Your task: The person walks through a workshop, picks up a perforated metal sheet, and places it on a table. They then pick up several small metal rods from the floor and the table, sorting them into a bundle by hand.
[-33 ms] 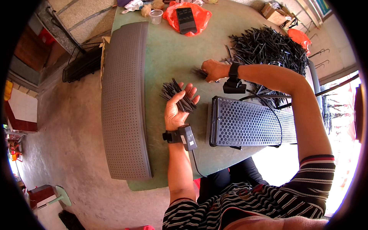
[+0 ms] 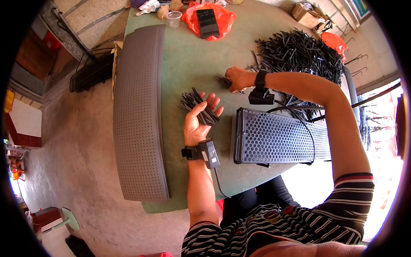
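Note:
My left hand lies palm up on the green table, fingers curled round a bundle of thin black sticks that fans out past my fingertips. My right hand reaches further out and is closed on a small bunch of the same black sticks. It sits at the near edge of a large loose pile of black sticks. Each wrist wears a strap with a small black device.
A long curved grey perforated panel lies along the table's left side. A dark perforated grille sits in front of me. At the far edge are an orange bag with a black device, a plastic cup and a cardboard box.

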`<control>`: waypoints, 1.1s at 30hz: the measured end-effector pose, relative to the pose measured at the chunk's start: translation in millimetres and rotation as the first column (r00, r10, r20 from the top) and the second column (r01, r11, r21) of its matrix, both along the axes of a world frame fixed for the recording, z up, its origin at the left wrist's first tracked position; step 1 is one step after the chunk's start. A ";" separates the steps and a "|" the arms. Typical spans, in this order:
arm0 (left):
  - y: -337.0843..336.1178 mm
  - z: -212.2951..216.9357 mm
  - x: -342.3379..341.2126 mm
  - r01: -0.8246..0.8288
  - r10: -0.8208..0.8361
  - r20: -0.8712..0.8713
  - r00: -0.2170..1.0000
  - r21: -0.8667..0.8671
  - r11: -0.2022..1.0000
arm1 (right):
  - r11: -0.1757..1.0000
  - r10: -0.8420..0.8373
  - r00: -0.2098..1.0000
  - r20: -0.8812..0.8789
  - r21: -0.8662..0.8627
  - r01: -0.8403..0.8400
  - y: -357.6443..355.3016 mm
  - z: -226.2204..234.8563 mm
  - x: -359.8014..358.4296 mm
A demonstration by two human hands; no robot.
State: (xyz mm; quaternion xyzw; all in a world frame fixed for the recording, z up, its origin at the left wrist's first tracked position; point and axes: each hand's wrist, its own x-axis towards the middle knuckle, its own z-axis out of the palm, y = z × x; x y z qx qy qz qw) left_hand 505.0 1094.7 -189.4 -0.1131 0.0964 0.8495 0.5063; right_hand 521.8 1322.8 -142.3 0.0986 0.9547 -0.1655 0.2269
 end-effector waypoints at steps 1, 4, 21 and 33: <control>0.1 0.1 0.5 -0.001 0.001 -0.001 1.000 0.005 1.000 | 1.000 -0.021 1.000 0.002 -0.014 0.021 -0.8 1.4 -0.4; 4.4 5.2 2.5 0.008 -0.008 -0.017 1.000 -0.002 1.000 | 0.952 -0.212 0.972 0.097 -0.204 0.228 3.6 8.9 -0.7; -2.2 -1.0 -1.7 -0.017 0.012 0.076 0.997 0.067 0.998 | 0.856 0.048 0.989 0.138 -0.516 0.031 -104.9 83.8 -0.4; -36.6 85.4 38.9 -0.072 0.063 -0.176 0.982 -0.044 0.996 | 0.905 0.298 0.679 -0.671 -0.028 -0.425 -159.1 224.1 163.2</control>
